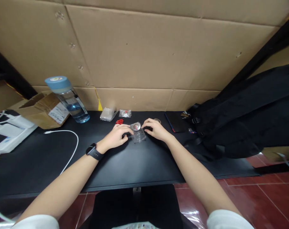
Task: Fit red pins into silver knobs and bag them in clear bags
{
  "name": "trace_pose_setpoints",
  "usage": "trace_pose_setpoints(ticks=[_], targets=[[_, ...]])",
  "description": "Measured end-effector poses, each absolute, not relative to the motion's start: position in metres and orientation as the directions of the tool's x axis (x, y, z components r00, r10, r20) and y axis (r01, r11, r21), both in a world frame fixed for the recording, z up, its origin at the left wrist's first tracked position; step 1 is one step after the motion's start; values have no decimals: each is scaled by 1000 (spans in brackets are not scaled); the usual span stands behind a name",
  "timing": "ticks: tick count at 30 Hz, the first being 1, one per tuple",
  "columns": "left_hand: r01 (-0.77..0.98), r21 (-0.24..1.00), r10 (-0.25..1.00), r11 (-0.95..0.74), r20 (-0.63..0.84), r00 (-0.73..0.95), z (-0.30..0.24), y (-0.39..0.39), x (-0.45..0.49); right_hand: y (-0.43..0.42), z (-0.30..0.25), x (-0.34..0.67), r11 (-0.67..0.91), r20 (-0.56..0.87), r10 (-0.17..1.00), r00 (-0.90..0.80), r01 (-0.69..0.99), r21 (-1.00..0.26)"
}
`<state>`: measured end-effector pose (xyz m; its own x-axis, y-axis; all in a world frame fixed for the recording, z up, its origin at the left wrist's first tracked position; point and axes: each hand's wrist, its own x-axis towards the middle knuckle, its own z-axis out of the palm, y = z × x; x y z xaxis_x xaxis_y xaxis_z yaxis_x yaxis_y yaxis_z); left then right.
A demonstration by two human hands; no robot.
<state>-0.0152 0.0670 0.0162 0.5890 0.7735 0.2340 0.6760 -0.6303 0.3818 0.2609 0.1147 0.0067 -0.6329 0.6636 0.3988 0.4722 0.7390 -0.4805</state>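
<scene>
Brown cardboard (158,47) forms the back wall, the broadest surface shown. Before it lies the black table (125,168). A black backpack (235,117) occupies the right side; at the far left stand an open box (45,114) and, just beside it, a bottle (76,109) with a blue lid.

Near the table's middle, the person's hands face each other. The left hand (117,136), fingers bent, shows a clear gap between thumb and forefinger; its fingertips reach the edge of a clear bag (139,136). The right hand (157,129) is narrower, thumb and forefinger close together at the bag's other side; whether they pinch the film cannot be told.

Smaller still, a stack (108,114) of clear film lies by the wall, with a flat packet (125,113) to its right. The disc (136,127), clear with a red centre, lies between the hands at the bag's far end; inside or on top cannot be told. Smallest is the red pile (119,121) beyond the left hand.

The step in hand appears to be handling bag and disc together; the next move calls for a light, steady pinch on the film.
</scene>
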Motion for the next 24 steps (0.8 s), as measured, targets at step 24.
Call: trace_pose_setpoints(ticks=[24], targets=[[740,265,784,-619,272,558,11,64,-10,121,-5,257,759,387,650,-654,526,-384]])
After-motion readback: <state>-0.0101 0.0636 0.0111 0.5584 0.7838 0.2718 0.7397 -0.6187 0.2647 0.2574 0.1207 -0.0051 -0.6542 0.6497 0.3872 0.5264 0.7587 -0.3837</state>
